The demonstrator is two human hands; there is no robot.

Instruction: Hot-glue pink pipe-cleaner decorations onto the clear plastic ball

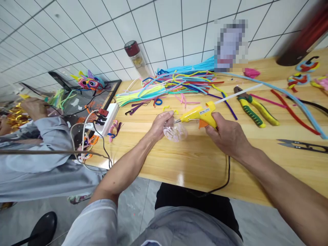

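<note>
A yellow hot glue gun (196, 114) with an orange trigger is gripped in my right hand (228, 133). A long white glue stick (238, 93) sticks out of its back end. My left hand (161, 123) is closed on a clear, rounded plastic piece (176, 133), held just over the table. The gun's metal nozzle points left and meets or nearly meets the upper edge of this piece; I cannot tell if they touch. Small yellow bent pipe cleaners (171, 108) lie behind my left fingers.
Bundled pipe cleaners (179, 82) spread along the wall. Green-yellow pliers (252, 107) and thread snips (302, 145) lie at right. A white power strip (109, 119) with cables stands left. A co-worker's hand (33, 107) is at far left. A glass bottle (138, 59) stands behind.
</note>
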